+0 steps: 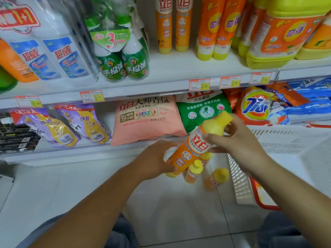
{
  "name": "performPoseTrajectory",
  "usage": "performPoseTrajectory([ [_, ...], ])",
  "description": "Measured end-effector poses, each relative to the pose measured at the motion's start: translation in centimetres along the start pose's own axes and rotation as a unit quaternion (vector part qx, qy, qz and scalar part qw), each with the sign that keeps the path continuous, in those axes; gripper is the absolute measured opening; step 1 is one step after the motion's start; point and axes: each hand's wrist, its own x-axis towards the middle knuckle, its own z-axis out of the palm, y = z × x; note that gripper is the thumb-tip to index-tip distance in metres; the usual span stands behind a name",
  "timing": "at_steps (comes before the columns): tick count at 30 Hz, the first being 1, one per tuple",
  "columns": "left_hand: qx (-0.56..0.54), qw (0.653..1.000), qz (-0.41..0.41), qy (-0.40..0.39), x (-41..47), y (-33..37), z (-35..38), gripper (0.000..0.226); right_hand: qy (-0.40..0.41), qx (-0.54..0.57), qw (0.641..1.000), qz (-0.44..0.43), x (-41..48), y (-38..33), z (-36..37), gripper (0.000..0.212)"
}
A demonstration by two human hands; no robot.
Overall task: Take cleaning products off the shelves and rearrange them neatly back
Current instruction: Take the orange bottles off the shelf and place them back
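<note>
Orange bottle (194, 146), tilted before the shelf edge (125, 92), gripped by left hand (154, 161) and right hand (238, 138).

On the far shelf, at left, a red sticker (18, 18) on the white bottles (69, 58) reads "1+1", and their blue labels read "超威". The tag (112, 39) on the green sprays (136, 68) reads "3" and "POWERFUL OIL CLEANER"; the sprays themselves read "手榴弹". Two slim bottles (165, 24) read "立白". To the right, orange bottles (208, 29) read "400".

On the lower shelf, the purple pouches (84, 122) read "焕新". The pink bag (145, 126) reads "立白 大师香氛" and "72小时", the green bag (202, 108) "冷水速效", and the orange bag (254, 106) "Tide".

The tilted bottle (197, 145) reads "立白". The price tags (199, 84) are too blurred to read.
</note>
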Motion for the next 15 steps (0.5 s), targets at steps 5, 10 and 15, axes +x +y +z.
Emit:
performPoseTrajectory([
  [5, 0.161, 0.968, 0.035, 0.188, 2.6, -3.3, -3.3, 0.078, 0.003, -0.118, 0.993, -0.008, 1.8, 5.3, 4.4, 0.043],
  [10, 0.306, 0.903, 0.089, 0.289, 5.8, -5.5, -6.5, 0.086, -0.007, -0.158, 0.987, -0.002, 4.2, 11.1, 8.1, 0.036],
  [15, 0.37, 0.874, 0.092, 0.301, 8.0, -7.6, -7.6, 0.089, 0.005, -0.212, 0.977, 0.017, 6.1, 16.1, 10.8, 0.034],
])
